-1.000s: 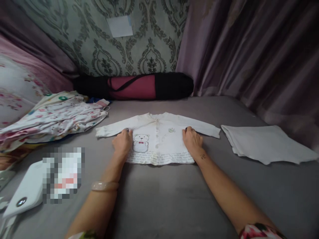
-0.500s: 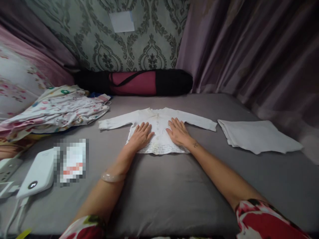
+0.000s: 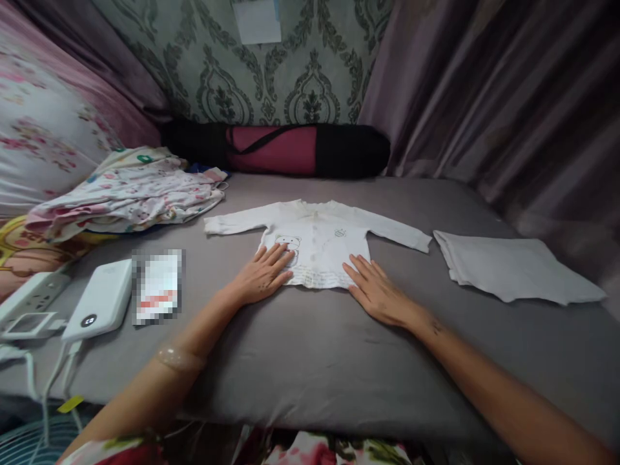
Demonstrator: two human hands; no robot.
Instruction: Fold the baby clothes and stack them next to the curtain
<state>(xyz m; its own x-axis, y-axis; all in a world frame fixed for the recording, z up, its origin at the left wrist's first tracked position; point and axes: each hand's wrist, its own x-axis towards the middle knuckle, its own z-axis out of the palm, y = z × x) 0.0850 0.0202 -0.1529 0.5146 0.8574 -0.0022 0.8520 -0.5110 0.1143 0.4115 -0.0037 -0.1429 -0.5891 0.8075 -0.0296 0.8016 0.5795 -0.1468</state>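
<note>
Left fingers (image 3: 276,259), right fingers (image 3: 361,267) on white shirt (image 3: 325,252) — bag (image 3: 290,156) behind, contents hidden.

It's dim in here: the curtain (image 3: 484,84) goes nearly black towards the right, the shirt (image 3: 327,248) shows pale, and coarse squares mask a white item (image 3: 159,284).

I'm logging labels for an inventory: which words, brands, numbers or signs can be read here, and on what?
No text reads with certainty.
Display of the white power bank: digits, too small and blurred.
Hem of the white button-front top: printed lines, too small.
White item with red stripe: pixelated, illegible.
Right forearm: small dark mark, too blurred.
</note>
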